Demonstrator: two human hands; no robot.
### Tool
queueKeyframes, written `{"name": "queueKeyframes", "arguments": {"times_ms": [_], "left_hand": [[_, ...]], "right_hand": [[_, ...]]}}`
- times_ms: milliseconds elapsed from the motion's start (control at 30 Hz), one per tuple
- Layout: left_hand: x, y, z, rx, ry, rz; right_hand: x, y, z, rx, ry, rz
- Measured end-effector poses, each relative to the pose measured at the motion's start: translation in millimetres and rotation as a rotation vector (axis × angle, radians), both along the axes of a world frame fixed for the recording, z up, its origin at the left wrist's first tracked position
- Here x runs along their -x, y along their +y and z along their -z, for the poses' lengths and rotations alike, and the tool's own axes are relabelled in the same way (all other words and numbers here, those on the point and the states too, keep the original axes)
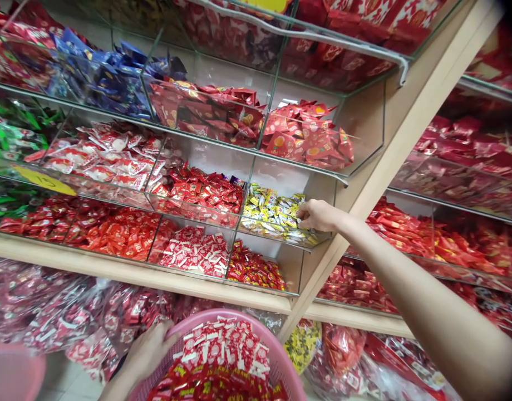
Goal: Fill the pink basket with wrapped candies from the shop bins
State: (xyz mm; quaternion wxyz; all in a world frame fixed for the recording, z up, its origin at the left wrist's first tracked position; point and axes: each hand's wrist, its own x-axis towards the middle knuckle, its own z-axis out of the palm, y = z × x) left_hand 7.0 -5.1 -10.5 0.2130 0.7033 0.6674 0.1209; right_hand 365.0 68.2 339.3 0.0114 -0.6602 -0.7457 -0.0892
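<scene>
By the wooden shelf (412, 133), clear, boxy bins (362, 125) are carried. A round, perforated plastic basket (279, 351) is gripped at its rim by the left hand (149, 351). The fingers of the right hand (320, 215) are curled at glossy yellow sweets (272, 206) in one bin; whether any are held cannot be told. Picking seems under way; lifting over the bin's front is called for.

Bare right hand (318, 215), bare forearm (418, 284); bare left hand (149, 348), dark blurred edge (119, 365) alongside.
</scene>
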Motion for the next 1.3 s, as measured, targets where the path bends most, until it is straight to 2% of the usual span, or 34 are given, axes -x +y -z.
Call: {"name": "queueKeyframes", "arguments": {"times_ms": [200, 333, 467, 700, 1133, 1300], "left_hand": [[1, 0, -3.5, 0.005, 0.019, 0.009], [-1, -2, -10.5, 0.015, 0.017, 0.016], [-3, -2, -13.4, 0.024, 0.009, 0.008], [0, 0, -8.2, 0.003, -0.005, 0.009], [4, 4, 8.0, -0.042, 0.001, -0.004], [2, 1, 0.4, -0.018, 0.020, -0.003]], "right_hand": [[0, 6, 0.5, 0.025, 0.065, 0.023], [2, 2, -6.4, -0.011, 0.196, 0.035], [9, 2, -9.4, 0.004, 0.339, 0.113], [26, 19, 1.2, -0.099, 0.131, 0.257], [38, 15, 3.2, -0.027, 0.095, 0.238], [34, 13, 1.5, -0.006, 0.147, 0.239]]}}
